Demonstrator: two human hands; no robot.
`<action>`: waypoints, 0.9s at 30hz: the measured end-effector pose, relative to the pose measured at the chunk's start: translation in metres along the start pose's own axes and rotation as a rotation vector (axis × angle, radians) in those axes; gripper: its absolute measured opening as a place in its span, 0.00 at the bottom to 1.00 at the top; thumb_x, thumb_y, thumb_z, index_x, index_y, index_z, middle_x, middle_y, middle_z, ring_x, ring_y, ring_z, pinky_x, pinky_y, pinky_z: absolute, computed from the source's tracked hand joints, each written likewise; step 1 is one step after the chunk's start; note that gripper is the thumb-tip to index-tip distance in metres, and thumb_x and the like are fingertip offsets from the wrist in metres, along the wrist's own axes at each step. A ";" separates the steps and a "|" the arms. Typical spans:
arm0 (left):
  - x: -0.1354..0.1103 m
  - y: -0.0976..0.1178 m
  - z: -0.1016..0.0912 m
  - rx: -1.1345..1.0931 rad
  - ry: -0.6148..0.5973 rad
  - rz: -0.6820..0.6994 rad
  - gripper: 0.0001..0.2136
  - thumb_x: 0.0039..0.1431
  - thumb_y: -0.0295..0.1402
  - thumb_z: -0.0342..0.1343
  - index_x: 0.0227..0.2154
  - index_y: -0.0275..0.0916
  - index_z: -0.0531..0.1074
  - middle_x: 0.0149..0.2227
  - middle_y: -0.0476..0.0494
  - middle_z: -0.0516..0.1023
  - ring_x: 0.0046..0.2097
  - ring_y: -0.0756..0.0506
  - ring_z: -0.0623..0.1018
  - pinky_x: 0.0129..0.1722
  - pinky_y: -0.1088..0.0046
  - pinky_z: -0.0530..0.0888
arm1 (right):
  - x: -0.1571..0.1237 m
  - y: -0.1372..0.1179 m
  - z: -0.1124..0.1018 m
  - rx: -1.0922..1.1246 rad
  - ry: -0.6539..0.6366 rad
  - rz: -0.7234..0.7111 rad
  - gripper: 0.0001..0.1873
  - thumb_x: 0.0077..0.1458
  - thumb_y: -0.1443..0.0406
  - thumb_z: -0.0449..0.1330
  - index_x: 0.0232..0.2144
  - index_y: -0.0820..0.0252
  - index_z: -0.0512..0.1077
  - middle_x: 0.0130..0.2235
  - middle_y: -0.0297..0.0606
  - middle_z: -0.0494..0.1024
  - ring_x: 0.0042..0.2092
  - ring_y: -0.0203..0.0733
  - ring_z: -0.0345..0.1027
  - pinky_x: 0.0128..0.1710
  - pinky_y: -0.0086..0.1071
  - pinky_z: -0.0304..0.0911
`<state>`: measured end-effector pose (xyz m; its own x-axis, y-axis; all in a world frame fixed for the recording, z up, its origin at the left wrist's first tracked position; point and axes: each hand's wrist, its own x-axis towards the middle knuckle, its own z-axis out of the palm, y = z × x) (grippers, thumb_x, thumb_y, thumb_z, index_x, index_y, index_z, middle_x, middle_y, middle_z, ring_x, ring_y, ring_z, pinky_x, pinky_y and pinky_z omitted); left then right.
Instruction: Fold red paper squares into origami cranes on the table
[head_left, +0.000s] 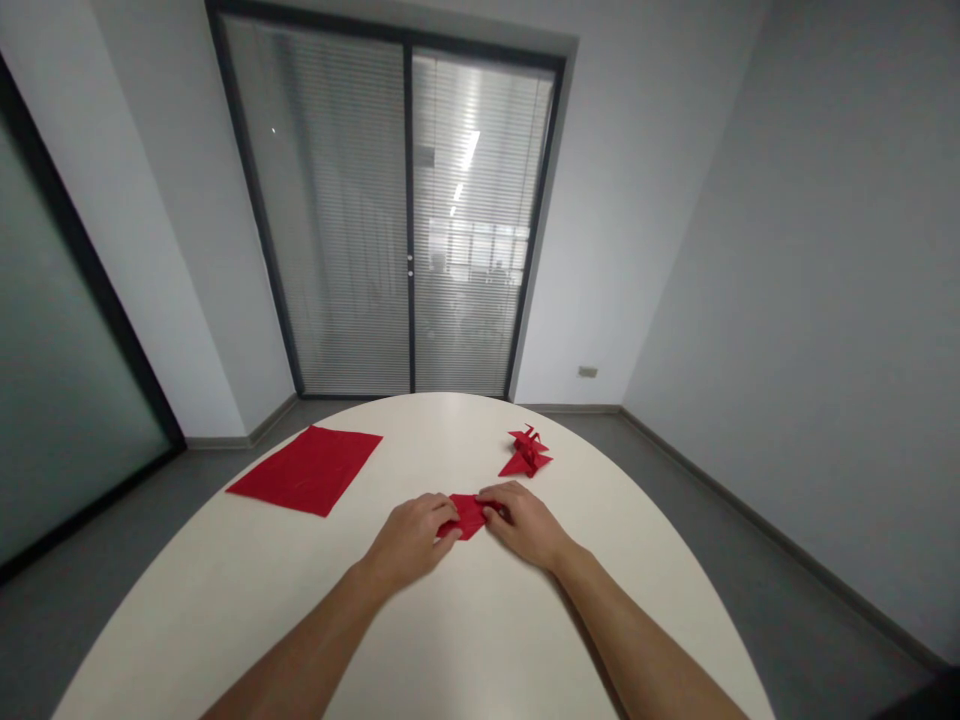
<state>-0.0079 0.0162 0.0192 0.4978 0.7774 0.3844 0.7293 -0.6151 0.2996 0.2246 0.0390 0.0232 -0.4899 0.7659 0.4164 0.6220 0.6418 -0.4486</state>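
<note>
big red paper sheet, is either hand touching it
No, the sheet lies apart from the left hand and right hand, which touch folded red paper.

My work surface is a white table point(442, 640) with a curved far edge. Items placed on it: one flat red sheet point(309, 472), to my left; one smaller folded paper point(470, 517), also red, held between my left hand point(411, 535) and right hand point(531, 525); one spiky red paper cluster point(528, 455), just beyond my right hand.
</note>
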 end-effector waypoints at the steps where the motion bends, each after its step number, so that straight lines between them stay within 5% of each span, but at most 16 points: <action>1: 0.000 -0.001 0.001 -0.003 0.003 -0.011 0.07 0.61 0.30 0.56 0.41 0.43 0.76 0.43 0.46 0.79 0.45 0.44 0.77 0.47 0.68 0.73 | 0.000 -0.001 0.000 0.030 -0.003 0.001 0.18 0.55 0.73 0.57 0.46 0.58 0.77 0.45 0.41 0.81 0.47 0.47 0.73 0.50 0.41 0.67; 7: 0.001 -0.003 0.004 -0.038 0.011 -0.038 0.09 0.62 0.28 0.54 0.42 0.44 0.75 0.44 0.47 0.79 0.45 0.45 0.77 0.48 0.70 0.72 | -0.001 -0.004 0.000 0.188 -0.014 -0.022 0.33 0.45 0.81 0.51 0.50 0.55 0.77 0.54 0.42 0.76 0.54 0.45 0.70 0.57 0.40 0.64; 16: 0.000 0.003 0.000 -0.073 0.019 -0.015 0.08 0.61 0.33 0.56 0.42 0.44 0.75 0.43 0.46 0.79 0.44 0.44 0.78 0.47 0.69 0.72 | -0.001 0.001 -0.006 0.292 -0.016 0.004 0.27 0.48 0.79 0.55 0.47 0.55 0.78 0.54 0.43 0.76 0.54 0.47 0.71 0.55 0.41 0.67; 22: -0.002 0.008 -0.004 -0.091 0.014 -0.005 0.16 0.56 0.39 0.62 0.47 0.44 0.74 0.43 0.46 0.79 0.44 0.42 0.78 0.46 0.68 0.72 | 0.000 0.000 -0.006 0.302 0.045 0.057 0.12 0.58 0.70 0.57 0.40 0.57 0.80 0.42 0.42 0.82 0.44 0.45 0.76 0.47 0.38 0.71; 27: 0.001 0.005 -0.003 -0.060 0.032 -0.106 0.09 0.60 0.32 0.56 0.43 0.43 0.75 0.42 0.46 0.80 0.43 0.44 0.78 0.44 0.70 0.72 | 0.002 0.004 -0.006 0.318 0.135 0.140 0.11 0.60 0.63 0.58 0.39 0.59 0.79 0.40 0.43 0.83 0.41 0.47 0.76 0.42 0.38 0.71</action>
<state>-0.0051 0.0134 0.0241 0.4038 0.8343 0.3752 0.7470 -0.5375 0.3913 0.2296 0.0425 0.0271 -0.3154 0.8489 0.4242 0.4463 0.5272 -0.7231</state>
